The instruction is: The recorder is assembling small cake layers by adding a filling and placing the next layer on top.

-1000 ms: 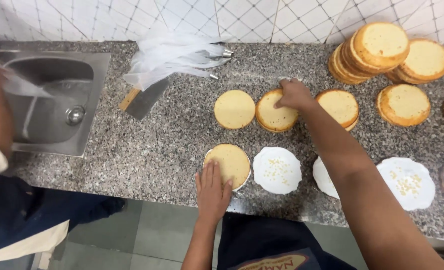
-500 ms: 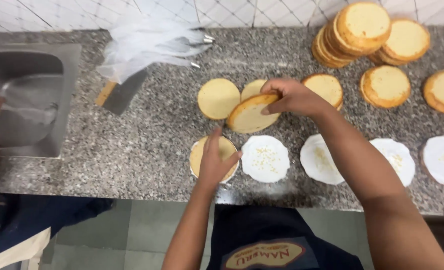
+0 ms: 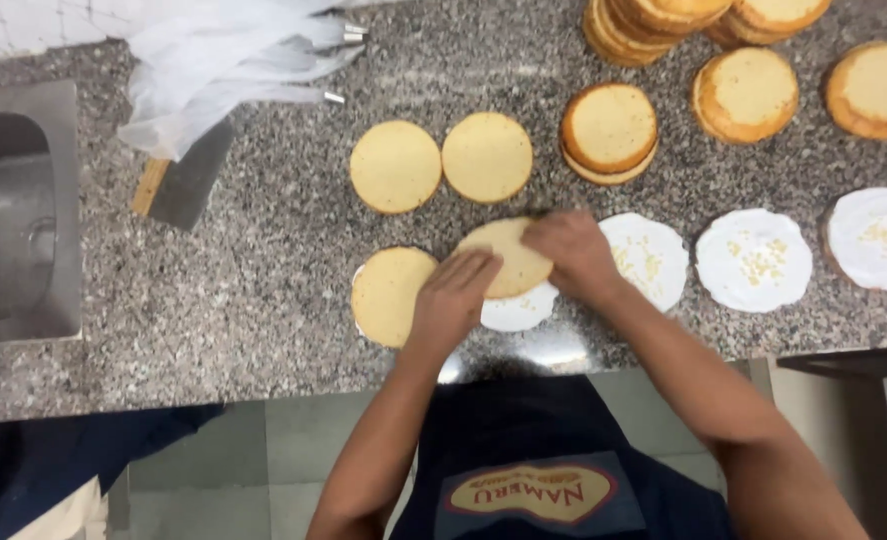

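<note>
Steel sink (image 3: 23,215) at far left, set into the speckled granite tabletop (image 3: 263,290). Beside it, a scraper (image 3: 178,185) partly under clear piping bags (image 3: 223,65). Centre: two bare sponge discs (image 3: 395,166) side by side; below them, another sponge layer (image 3: 388,295) lying flat. Left hand (image 3: 453,295) and right hand (image 3: 573,252), fingers pressed together and flat, hold a sponge round (image 3: 503,255) from both sides over a cream-covered disc (image 3: 518,310). Right: further cream-covered discs (image 3: 753,260) sprinkled with crumbs; stacked sponges (image 3: 608,130) behind.
</note>
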